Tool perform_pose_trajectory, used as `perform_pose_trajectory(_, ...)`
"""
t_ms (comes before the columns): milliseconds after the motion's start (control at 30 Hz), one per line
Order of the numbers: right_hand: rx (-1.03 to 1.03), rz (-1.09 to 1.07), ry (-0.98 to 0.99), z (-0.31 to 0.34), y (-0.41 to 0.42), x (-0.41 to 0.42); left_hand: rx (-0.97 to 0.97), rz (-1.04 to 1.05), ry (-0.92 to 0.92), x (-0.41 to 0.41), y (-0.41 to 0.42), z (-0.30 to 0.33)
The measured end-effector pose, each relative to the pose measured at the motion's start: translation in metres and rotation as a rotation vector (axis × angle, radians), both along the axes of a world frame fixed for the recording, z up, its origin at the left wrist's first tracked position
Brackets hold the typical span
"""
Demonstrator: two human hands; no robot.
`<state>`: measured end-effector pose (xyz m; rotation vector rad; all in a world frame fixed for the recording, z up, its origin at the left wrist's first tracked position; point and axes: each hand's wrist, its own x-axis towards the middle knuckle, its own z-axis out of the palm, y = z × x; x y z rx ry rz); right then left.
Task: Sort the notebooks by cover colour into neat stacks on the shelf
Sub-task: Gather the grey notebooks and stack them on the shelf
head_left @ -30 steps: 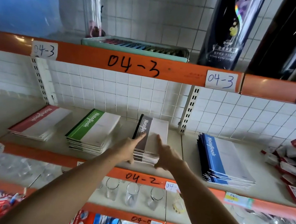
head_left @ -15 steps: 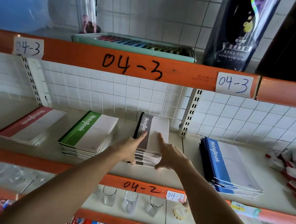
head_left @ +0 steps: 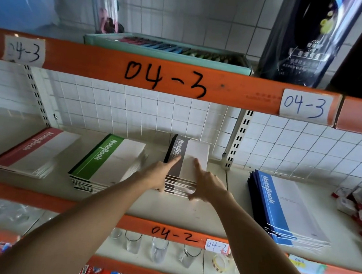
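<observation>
— Where's the grey stack?

— The grey notebook stack [head_left: 184, 168] lies mid-shelf, its far end against the white tiled wall [head_left: 156, 110]. The left hand [head_left: 157, 174] presses its left edge, forefinger straight on the cover, thumb down the near edge. The right hand [head_left: 207, 184] presses the right near corner with spread fingers. Neither grip curls round anything; both hands lie flat.

— And the others?

— The green notebook stack [head_left: 106, 165] sits just left, the red notebook stack [head_left: 34, 152] further left, the blue notebook stack [head_left: 284, 206] well to the right. Each cover reads "NoteBook".

— The shelf itself?

— The cream shelf [head_left: 190, 213] has an orange front rail [head_left: 136, 223] marked "04-2". The orange rail above [head_left: 165, 80] reads "04-3", handwritten, with paper tags saying the same. Drinking glasses [head_left: 158, 248] stand on the level below.
</observation>
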<state>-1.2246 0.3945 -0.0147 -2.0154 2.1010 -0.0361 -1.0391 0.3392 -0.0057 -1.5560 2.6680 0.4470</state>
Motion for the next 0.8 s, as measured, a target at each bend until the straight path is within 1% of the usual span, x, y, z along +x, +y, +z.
perform_pose_trajectory(100, 0.01, -0.007, 0.001, 0.0, 0.001, 0.0, 0.014, -0.024, -0.028, 0.002, 0.002, 0.003)
perform_pose_trajectory(233, 0.032, 0.005, 0.024, 0.001, -0.001, 0.001, -0.082, -0.043, -0.075, 0.005, 0.002, -0.003)
perform_pose_trajectory(333, 0.011, 0.018, 0.033, -0.001, -0.003, -0.001, -0.066, -0.05, -0.05, 0.004, -0.001, -0.005)
perform_pose_trajectory(467, -0.003, 0.003, 0.055, 0.0, -0.008, -0.003, -0.027, 0.002, 0.054, 0.0, -0.01, -0.004)
perform_pose_trajectory(600, 0.011, -0.043, 0.031, 0.0, -0.013, 0.0, -0.059, 0.021, 0.046, -0.002, -0.014, -0.004)
perform_pose_trajectory(733, 0.031, -0.048, 0.019, -0.001, -0.011, 0.003, -0.018, 0.004, 0.054, 0.001, -0.013, -0.004)
perform_pose_trajectory(800, 0.033, -0.053, 0.041, 0.002, -0.009, 0.004, -0.008, -0.011, 0.022, 0.003, -0.011, -0.001)
